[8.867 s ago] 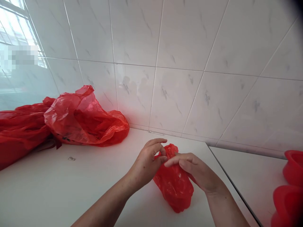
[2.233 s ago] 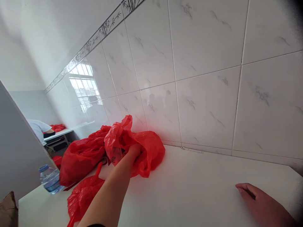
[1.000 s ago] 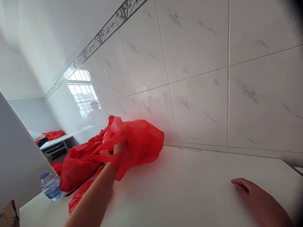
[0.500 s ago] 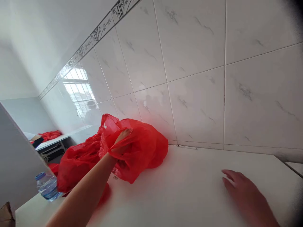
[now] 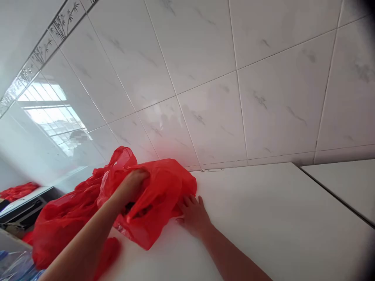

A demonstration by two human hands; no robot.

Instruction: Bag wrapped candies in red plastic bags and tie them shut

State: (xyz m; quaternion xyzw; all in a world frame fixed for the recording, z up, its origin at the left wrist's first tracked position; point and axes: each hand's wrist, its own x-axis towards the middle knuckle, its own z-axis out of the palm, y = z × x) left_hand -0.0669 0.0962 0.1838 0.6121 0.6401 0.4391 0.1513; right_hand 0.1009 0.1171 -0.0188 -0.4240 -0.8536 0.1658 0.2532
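A thin red plastic bag [image 5: 175, 177] lies bulging on the white tabletop against the wall. My left hand [image 5: 137, 180] is closed on the upper part of its opening, with the fingertips partly covered by the film. Something dark shows inside the bag below that wrist, too unclear to name. My right hand [image 5: 193, 214] rests against the right side of the same bag, fingers spread and touching the plastic.
More red plastic bags [image 5: 63, 212] are heaped to the left. A clear plastic bottle [image 5: 19, 265] stands at the lower left. White tiles [image 5: 211, 113] rise behind the white tabletop [image 5: 252, 218], and a seam parts it from another panel [image 5: 345, 187]. Further red bags [image 5: 19, 191] lie on a far table.
My right hand has come left from the bare tabletop to the bag's right side. My left hand keeps hold of the bag. The view has turned to the right.
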